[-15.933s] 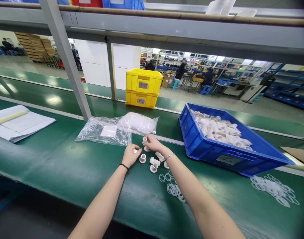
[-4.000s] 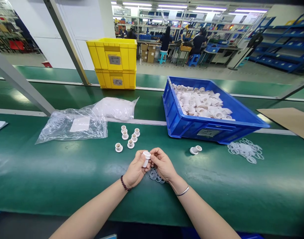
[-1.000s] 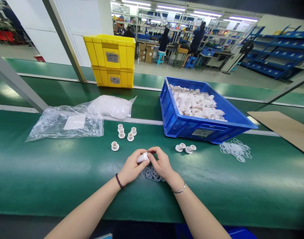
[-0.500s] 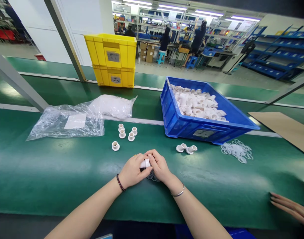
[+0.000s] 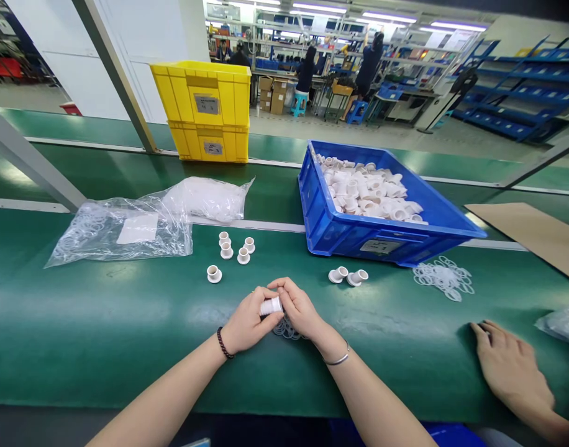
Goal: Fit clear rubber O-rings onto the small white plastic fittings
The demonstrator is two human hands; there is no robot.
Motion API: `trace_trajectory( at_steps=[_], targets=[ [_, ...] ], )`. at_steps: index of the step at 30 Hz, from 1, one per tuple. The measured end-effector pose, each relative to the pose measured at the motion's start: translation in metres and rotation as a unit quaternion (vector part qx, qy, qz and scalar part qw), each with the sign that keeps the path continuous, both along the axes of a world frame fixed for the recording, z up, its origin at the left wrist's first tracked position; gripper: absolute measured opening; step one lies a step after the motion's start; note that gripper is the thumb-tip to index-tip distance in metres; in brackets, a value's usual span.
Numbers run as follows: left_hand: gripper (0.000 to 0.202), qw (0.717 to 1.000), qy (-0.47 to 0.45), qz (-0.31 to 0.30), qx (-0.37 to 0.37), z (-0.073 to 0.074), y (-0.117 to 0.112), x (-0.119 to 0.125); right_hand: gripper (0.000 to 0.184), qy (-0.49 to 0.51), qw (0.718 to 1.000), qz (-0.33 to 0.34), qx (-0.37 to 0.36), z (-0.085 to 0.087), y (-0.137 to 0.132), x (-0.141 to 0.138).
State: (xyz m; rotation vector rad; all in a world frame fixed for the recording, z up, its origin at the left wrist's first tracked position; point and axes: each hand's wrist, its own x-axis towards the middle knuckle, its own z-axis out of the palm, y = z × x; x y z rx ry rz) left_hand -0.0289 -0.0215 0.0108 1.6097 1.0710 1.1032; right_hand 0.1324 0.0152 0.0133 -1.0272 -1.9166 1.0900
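A ribbed white plastic fitting [image 5: 271, 306] lies in the grasp of my left hand [image 5: 248, 320], its fingers and thumb wrapped round it. My right hand [image 5: 300, 309] is closed against the fitting's right end, with its fingertips meeting those of my left hand. Whether a ring sits between those fingers is hidden. Directly below my hands is a small pile of clear rings [image 5: 287, 329] on the green table. Beyond my left hand stand several flanged white fittings [image 5: 226, 250], and a pair of tilted fittings [image 5: 358, 277] rests farther right.
A blue crate [image 5: 319, 230] of white fittings stands at the back right, beside loose clear rings [image 5: 443, 277]. Plastic bags [image 5: 140, 228] lie at back left, before stacked yellow crates [image 5: 210, 139]. Another person's hand [image 5: 510, 366] rests on the table [image 5: 126, 347] at right.
The other person's hand has come farther in from the right, and a clear bag now shows beside it. My hands stay together on the fitting, which shows slightly more.
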Motion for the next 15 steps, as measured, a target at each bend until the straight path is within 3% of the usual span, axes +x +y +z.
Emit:
trace_trajectory(
  at_steps=[4, 8, 11, 15],
  targets=[
    [0.023, 0.979, -0.159, -0.004, -0.126, 0.003, 0.005, -0.001, 0.020, 0.036, 0.997, -0.020, 0.060, 0.003, 0.000, 0.001],
    [0.024, 0.924, -0.306, -0.013, -0.228, 0.007, 0.010, -0.003, 0.027, 0.031, 0.988, 0.055, 0.138, 0.006, 0.000, 0.001],
    [0.023, 0.902, -0.345, -0.024, -0.259, 0.011, 0.011, -0.003, 0.029, 0.026, 0.985, 0.038, 0.165, 0.005, 0.000, 0.000],
    [0.024, 0.885, -0.360, -0.033, -0.293, 0.013, 0.009, 0.000, 0.013, 0.037, 0.981, 0.017, 0.189, 0.002, -0.001, -0.001]
  ],
)
